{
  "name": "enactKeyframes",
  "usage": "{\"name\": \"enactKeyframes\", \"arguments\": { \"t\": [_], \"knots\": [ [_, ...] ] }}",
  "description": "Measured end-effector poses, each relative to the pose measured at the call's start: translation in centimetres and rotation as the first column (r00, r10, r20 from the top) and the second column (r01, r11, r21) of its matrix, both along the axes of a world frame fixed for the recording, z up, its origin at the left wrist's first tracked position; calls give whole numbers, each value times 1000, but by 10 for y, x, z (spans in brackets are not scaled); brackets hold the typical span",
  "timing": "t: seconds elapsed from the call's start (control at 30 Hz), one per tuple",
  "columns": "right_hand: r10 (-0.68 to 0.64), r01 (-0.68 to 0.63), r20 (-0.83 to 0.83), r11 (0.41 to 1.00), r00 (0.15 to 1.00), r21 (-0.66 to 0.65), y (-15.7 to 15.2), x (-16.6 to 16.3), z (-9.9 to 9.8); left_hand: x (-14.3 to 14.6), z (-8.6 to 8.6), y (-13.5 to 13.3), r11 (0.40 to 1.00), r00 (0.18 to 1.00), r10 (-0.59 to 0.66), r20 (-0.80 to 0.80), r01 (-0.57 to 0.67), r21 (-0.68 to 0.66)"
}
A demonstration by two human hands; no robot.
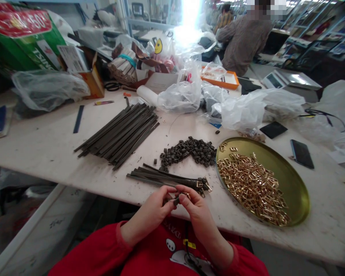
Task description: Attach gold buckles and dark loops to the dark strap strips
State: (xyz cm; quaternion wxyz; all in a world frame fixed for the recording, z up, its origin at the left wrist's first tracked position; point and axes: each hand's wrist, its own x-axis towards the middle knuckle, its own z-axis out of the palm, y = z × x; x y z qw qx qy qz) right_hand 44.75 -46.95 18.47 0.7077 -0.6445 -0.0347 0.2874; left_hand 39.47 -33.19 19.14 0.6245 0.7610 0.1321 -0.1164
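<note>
At the table's front edge my left hand (pixel 153 210) and my right hand (pixel 200 214) meet, fingers closed on a short visible part of a dark strap (pixel 176 200). A bit of gold metal, apparently a buckle (pixel 189 196), shows at my right fingertips; the rest is hidden by the fingers. Just beyond lies a small bundle of dark straps (pixel 163 177) with gold buckles at its right end. Behind it is a heap of small dark loops (pixel 186 151). A round gold tray (pixel 297 191) to the right holds many gold buckles (pixel 255 188).
A larger pile of dark straps (pixel 120 132) lies left of centre. A phone (pixel 301 153) and a black square (pixel 273 130) lie beyond the tray. Plastic bags (pixel 181 96), an orange box (pixel 221 78) and a scale (pixel 293 80) line the back. A person (pixel 244 42) sits beyond.
</note>
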Motion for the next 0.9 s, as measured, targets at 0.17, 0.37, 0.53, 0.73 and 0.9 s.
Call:
{"name": "enactKeyframes", "arguments": {
  "t": [0.17, 0.37, 0.53, 0.73, 0.9],
  "knots": [
    [-27, 33, 74, 997, 997, -71, 0, 2, -4, -8, 11, -1, 980, 999, -40, -4, 38, -195],
    [155, -156, -60, 988, 986, -10, -5, 1, -7, -14, 15, -2, 944, 998, -62, -10, 55, -326],
    [223, -223, -17, 974, 975, -35, -15, -8, -7, -14, 17, -3, 879, 989, -88, -120, 21, -476],
    [306, -251, 250, 940, 918, -231, -24, -14, -10, -14, 18, -5, 821, 983, -126, -131, 29, -570],
    [264, -241, 160, 959, 951, -150, -19, -12, -9, -14, 19, -4, 819, 982, -131, -133, 32, -573]
  ]
}}
